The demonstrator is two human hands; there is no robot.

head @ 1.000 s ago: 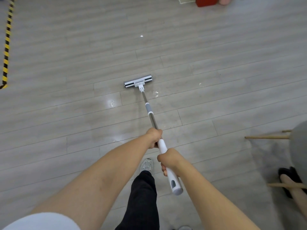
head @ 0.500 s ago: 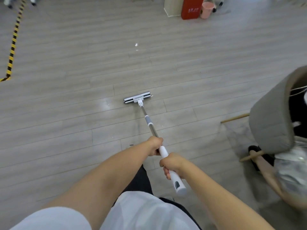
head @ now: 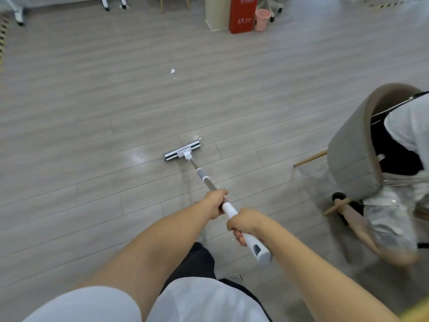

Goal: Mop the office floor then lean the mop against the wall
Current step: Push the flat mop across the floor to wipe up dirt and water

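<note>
So the room to work with: a broad run of grey plank floor (head: pixel 92 112) lies left of and ahead of the mop, out to a strip of yellow-and-black tape (head: pixel 2 31) on the far left edge. Way up top there's a beige column (head: pixel 216 12) with a red cabinet (head: pixel 242 15) right against it and a pink bucket (head: pixel 262 19) just beside that, plus some wheeled chair legs (head: pixel 113 3) further left. The right side is tighter: a grey tub chair (head: pixel 350 159) with someone sitting in it, and its wooden leg (head: pixel 310 158) pokes out toward the mopping lane. There's a small white scrap (head: pixel 173 71) on the floor well ahead, and another tiny one (head: pixel 198 137) just beside the right end of the mop head.

The mop (head: pixel 202 176) is a slim one: metal shaft, grey collar partway down, and a white grip with a grey end cap. The mop head (head: pixel 182 151) is a flat, narrow bar in white and black, lying flat on the planks and angled a bit, next to a shiny patch.

Both hands are wrapped snugly round the handle. The left hand (head: pixel 217 202) grips where the metal meets the white sleeve, and the right hand (head: pixel 243 223) grips just behind it, nearer the cap. The head sits well out in front of the hands and a little left of them, with the shaft sloping down to it.
</note>
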